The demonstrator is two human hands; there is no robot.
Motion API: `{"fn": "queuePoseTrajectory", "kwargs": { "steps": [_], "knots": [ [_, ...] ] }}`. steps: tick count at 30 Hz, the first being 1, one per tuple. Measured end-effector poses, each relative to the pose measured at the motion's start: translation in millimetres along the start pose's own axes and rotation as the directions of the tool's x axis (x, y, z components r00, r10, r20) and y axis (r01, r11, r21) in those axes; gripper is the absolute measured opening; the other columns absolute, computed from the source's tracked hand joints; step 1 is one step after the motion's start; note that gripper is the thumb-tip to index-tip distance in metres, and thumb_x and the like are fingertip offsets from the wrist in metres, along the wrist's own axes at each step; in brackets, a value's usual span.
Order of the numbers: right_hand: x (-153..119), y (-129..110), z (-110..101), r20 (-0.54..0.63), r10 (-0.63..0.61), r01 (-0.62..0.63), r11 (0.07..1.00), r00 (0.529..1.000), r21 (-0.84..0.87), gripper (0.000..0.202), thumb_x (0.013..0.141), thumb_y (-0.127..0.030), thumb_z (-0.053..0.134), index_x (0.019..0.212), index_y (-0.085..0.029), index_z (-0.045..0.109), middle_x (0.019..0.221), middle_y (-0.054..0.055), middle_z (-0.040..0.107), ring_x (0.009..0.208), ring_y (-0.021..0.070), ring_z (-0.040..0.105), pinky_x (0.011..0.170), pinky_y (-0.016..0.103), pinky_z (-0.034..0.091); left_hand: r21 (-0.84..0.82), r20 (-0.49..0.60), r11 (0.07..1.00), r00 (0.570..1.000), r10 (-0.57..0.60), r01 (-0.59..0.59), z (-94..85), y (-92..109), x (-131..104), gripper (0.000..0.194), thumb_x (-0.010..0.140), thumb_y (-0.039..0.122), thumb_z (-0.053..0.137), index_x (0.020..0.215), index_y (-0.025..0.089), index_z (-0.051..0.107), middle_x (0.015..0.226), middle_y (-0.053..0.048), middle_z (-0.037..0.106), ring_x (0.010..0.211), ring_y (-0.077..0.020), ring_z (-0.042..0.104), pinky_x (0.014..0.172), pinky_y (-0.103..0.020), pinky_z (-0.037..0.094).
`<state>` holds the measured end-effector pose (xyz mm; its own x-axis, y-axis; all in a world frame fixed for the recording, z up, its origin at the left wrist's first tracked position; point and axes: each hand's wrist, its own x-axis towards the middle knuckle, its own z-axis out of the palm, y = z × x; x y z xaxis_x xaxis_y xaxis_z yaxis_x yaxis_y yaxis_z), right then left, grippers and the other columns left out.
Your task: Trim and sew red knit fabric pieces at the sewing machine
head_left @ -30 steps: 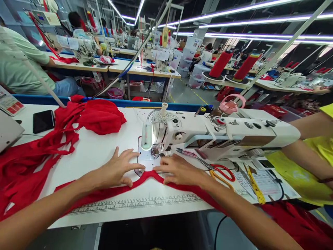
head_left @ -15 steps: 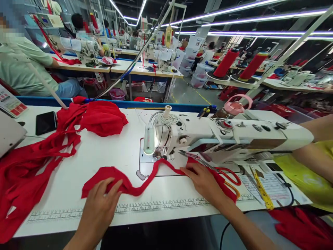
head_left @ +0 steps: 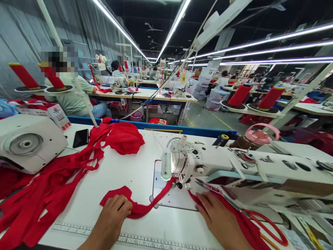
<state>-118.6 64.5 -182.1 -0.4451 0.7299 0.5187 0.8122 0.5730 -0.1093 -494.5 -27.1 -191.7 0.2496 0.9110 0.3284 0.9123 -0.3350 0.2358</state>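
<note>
A red fabric strip (head_left: 142, 210) runs from my left hand up to the needle area of the white sewing machine (head_left: 179, 159). My left hand (head_left: 114, 215) lies over the strip's wide left end, its fingers bent and close together on the cloth. Right of the needle, my right hand (head_left: 217, 213) rests on more red fabric (head_left: 244, 222), fingers spread, thumb toward the machine bed. Scissors with red handles (head_left: 267, 222) lie along the machine arm, just beyond my right hand. The strip's part beneath the presser foot is hidden.
A pile of red fabric (head_left: 59, 180) spreads across the left, beside a phone (head_left: 80, 138) and a white machine head (head_left: 28, 142). A ruler tape (head_left: 145, 241) lines the table's front. Red thread cones (head_left: 239, 95) stand at the back right. A person in light green (head_left: 80, 86) sits beyond.
The view has tilted up and turned left. The strip's middle, earlier looped in front of the needle, now reaches up to the needle area. The person at the right is out of view.
</note>
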Motion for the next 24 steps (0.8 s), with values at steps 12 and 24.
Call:
{"fn": "queuePoseTrajectory", "kwargs": {
  "steps": [12,24],
  "knots": [
    [34,-142,47,0.313,-0.351,0.307,0.934,0.882,0.182,0.028,0.068,-0.015,0.059,0.094,-0.022,0.054,0.086,0.007,0.06,0.063,0.0231,0.059,0.045,0.031,0.046,-0.099,-0.035,0.991,0.995,-0.092,0.088,-20.1,-32,22,0.028,0.097,0.018,0.033,0.081,0.02,0.056,0.086,-0.005,0.06,0.077,-0.0199,0.054,0.07,-0.035,0.039],
    [176,-242,80,0.325,-0.411,0.277,0.88,0.852,0.386,0.033,0.08,-0.012,0.057,0.113,-0.005,0.058,0.118,0.024,0.056,0.106,0.0332,0.055,0.091,0.046,0.049,0.059,-0.162,0.902,0.896,-0.414,0.427,-74.9,-101,106,0.021,0.094,0.021,0.04,0.095,0.019,0.061,0.103,-0.01,0.064,0.103,-0.0265,0.058,0.089,-0.039,0.045]
  ]
}}
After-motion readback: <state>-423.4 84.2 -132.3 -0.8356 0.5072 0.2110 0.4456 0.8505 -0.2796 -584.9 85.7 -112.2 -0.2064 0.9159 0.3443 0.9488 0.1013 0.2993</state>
